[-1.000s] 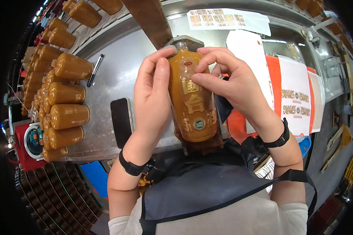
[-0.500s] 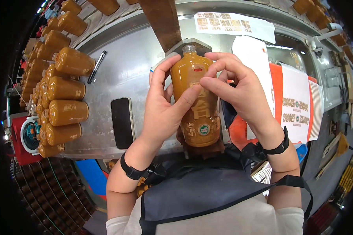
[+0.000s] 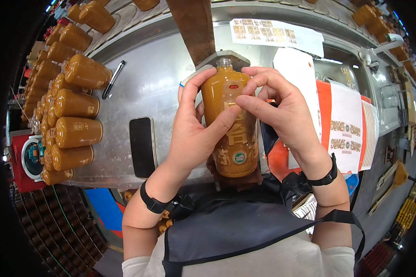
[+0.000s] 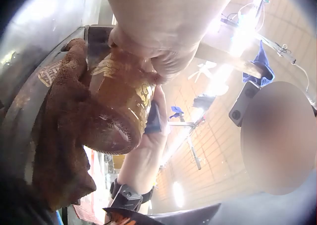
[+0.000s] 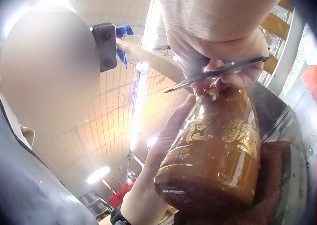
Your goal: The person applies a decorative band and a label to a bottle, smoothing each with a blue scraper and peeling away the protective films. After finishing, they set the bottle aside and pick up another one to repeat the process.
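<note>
An amber-brown glass bottle (image 3: 217, 97) with gold characters and a green round emblem (image 3: 240, 158) lies front side up before me, its clear neck pointing away. My left hand (image 3: 192, 124) holds it around the left shoulder, thumb pressed on the front near the gold lettering. My right hand (image 3: 282, 104) is at the right shoulder, its thumb and index fingertips meeting over the front beside the left thumb. In the right wrist view, that hand's curled fingers hold a slim dark pointed tool (image 5: 213, 75), like tweezers. A brown cloth (image 5: 275, 168) lies under the bottle.
To the left lie a phone (image 3: 143, 147), a pen (image 3: 113, 80) and stacked amber bottles (image 3: 78, 104). Decal sheets (image 3: 346, 124) over orange sheets are at the right, with another decal sheet (image 3: 277, 36) at the back. A brown post (image 3: 192, 30) stands beyond the bottle.
The left thumb has come from the bottle's left edge onto its front, close to the right fingertips. Over the last half second the hands have hardly moved; the view has shifted slightly.
</note>
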Demonstrator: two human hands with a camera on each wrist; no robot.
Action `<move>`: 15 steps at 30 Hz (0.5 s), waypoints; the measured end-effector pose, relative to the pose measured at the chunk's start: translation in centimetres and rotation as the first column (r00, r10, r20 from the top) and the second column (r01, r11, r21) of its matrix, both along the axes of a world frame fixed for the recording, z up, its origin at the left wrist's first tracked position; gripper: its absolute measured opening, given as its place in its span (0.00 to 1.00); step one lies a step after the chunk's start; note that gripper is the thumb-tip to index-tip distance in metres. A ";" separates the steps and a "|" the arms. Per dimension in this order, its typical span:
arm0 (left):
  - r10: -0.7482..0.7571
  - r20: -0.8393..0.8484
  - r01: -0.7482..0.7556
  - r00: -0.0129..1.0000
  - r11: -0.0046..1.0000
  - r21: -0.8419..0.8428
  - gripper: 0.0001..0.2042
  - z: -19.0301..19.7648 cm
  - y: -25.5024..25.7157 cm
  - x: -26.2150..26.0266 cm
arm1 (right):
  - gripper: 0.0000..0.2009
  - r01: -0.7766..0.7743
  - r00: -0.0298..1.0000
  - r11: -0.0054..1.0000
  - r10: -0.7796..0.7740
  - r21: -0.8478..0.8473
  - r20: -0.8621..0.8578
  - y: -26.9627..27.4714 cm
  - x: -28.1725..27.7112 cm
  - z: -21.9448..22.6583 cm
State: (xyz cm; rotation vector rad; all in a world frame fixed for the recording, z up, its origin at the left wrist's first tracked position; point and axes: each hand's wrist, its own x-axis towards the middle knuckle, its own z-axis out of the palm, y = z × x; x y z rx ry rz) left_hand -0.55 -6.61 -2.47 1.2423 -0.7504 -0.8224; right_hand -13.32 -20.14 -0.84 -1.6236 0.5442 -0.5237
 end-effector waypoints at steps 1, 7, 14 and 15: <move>-0.002 0.001 0.002 1.000 1.000 -0.002 0.30 0.1 -0.1 0.0 | 0.08 0.003 1.000 1.000 -0.003 0.025 -0.002 0.0 0.0 0.1; 0.035 -0.058 -0.031 0.998 0.997 0.074 0.25 0.9 -0.8 0.5 | 0.15 0.018 1.000 0.994 -0.018 0.111 -0.009 -0.3 0.6 0.5; 0.073 -0.163 -0.066 0.984 0.997 0.045 0.17 0.3 -1.4 0.9 | 0.16 0.019 1.000 0.985 -0.015 0.174 -0.020 -0.4 1.1 0.9; 0.077 -0.163 -0.069 0.984 0.996 0.055 0.16 0.2 -1.3 1.0 | 0.16 0.022 1.000 0.984 -0.019 0.174 -0.019 -0.5 1.1 0.9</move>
